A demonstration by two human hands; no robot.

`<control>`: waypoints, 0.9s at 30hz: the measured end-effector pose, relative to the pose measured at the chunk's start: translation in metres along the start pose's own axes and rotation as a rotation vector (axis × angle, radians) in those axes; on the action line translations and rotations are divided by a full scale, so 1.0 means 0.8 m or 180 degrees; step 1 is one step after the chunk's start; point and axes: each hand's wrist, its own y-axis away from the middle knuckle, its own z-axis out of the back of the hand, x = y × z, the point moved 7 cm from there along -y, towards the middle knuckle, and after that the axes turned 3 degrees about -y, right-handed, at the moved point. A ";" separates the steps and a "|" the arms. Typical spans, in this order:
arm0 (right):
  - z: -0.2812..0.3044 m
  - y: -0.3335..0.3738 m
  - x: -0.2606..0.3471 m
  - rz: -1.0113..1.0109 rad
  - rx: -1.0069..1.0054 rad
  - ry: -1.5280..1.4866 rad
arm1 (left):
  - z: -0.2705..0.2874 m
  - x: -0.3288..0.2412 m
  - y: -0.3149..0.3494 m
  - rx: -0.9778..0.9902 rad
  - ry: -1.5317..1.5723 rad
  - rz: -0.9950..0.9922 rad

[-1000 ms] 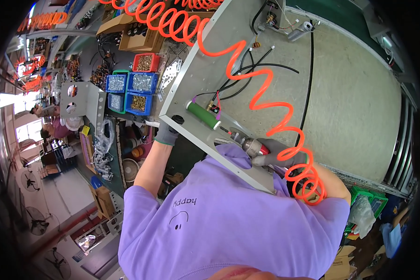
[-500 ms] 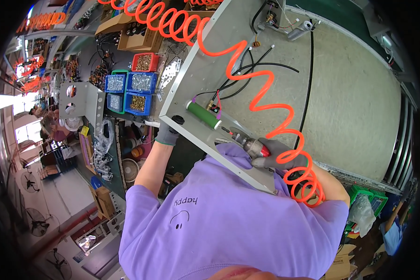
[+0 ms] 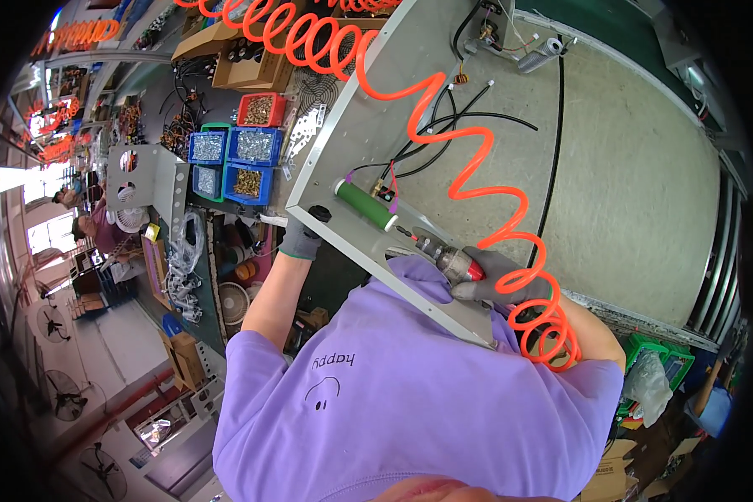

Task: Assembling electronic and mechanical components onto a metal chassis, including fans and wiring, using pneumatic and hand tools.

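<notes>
While the left hand (image 3: pixel 299 238), in a grey glove, is curling its fingers around the near corner of the grey metal chassis (image 3: pixel 443 125), the right hand (image 3: pixel 498 280), also gloved, is wrapping fully closed around a pneumatic screwdriver (image 3: pixel 445 258). That tool is lying with its long axis slanting across the chassis, its bit pointing up and to the left toward a green cylindrical resistor (image 3: pixel 365 205), its red-banded rear end pointing down and right into the palm. Its tip is sitting just beside the resistor's lower end, on the chassis floor near the folded front edge. An orange coiled air hose (image 3: pixel 468 167) is running from the tool's rear, looping near the elbow and then stretching away up and left over the chassis. Black cables (image 3: pixel 552 151) are trailing across the panel. To the left, on the desk (image 3: pixel 167 109), blue bins (image 3: pixel 226 159) are holding silvery and brass-coloured screws, and a red bin (image 3: pixel 261 110) is holding more brass-coloured ones. Beyond them, a cardboard box (image 3: pixel 251 67) is carrying dark parts I cannot make out.
</notes>
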 end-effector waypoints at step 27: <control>0.002 -0.002 0.006 0.0162 -0.0165 0.0360 | 0.013 0.003 0.001 -0.0706 -0.0046 0.0048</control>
